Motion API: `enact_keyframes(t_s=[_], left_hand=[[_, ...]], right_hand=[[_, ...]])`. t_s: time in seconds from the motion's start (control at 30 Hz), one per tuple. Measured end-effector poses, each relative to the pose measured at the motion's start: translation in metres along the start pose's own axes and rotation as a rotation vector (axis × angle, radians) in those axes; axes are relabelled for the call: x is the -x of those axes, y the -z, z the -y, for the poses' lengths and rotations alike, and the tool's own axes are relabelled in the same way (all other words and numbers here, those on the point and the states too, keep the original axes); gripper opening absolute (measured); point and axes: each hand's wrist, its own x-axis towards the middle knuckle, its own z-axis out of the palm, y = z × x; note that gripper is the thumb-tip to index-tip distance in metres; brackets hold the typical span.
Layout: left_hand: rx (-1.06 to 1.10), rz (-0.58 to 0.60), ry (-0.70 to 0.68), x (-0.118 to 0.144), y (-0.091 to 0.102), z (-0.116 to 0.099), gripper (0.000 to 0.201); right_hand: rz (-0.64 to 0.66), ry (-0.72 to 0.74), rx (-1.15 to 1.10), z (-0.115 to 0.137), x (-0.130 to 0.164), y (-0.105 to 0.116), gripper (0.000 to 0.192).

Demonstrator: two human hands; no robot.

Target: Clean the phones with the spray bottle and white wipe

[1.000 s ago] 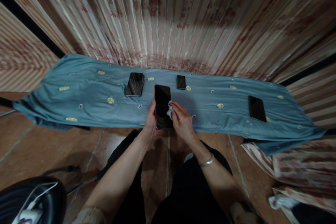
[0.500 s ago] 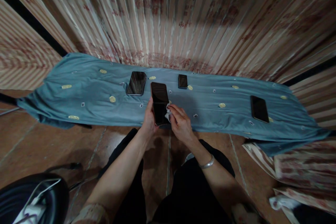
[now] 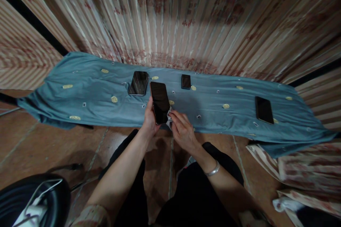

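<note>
Left hand (image 3: 149,122): I clasp the smartphone (image 3: 160,102) by its edge, above the blue cloth's (image 3: 80,94) near edge.
Right hand (image 3: 182,131): pinching white wipe (image 3: 168,117) against lower corner.
Tip: short, light strokes; grip steady.

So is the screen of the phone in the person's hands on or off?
Off. The phone, held by the left hand, shows a uniformly dark screen; the right hand presses a white cloth to its edge.

Left hand (image 3: 149,122) gripping; right hand (image 3: 182,131) pinching, arms forward.
</note>
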Motion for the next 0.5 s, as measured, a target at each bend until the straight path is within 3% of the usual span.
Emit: enact_keyframes(t_s=[0.3, 0.5], left_hand=[[0.027, -0.022, -0.047, -0.004, 0.001, 0.008, 0.048], [-0.005, 0.011, 0.071, -0.008, 0.005, 0.009, 0.06]], right_hand=[[-0.039, 0.19, 0.056, 0.021, -0.003, -0.001, 0.047], [-0.004, 0.252, 0.04, 0.022, -0.003, 0.0, 0.048]])
